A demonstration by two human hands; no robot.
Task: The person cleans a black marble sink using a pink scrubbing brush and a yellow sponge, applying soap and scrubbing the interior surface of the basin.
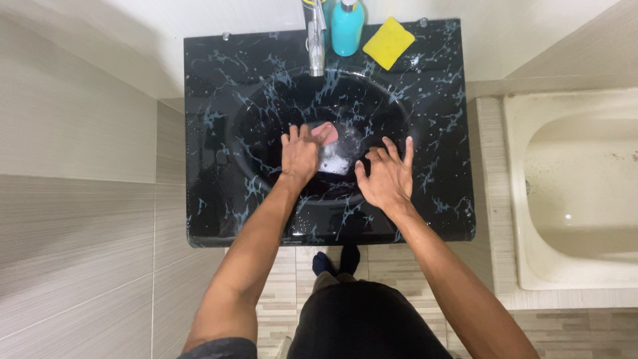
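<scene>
Grey-tiled bathroom walls and floor surround us as we look straight down on a black sink veined with pale blue marbling. Our left hand lies in the round basin with its grip pressed down on a pink sponge, which sits near the basin's middle beside a patch of white foam. Our right hand rests just right of the foam, fingers spread apart and holding nothing. At the back edge stand a chrome tap, a teal soap bottle and a yellow sponge lying flat. To the right is a cream bathtub. Below the sink, our dark socks show on the floor.
</scene>
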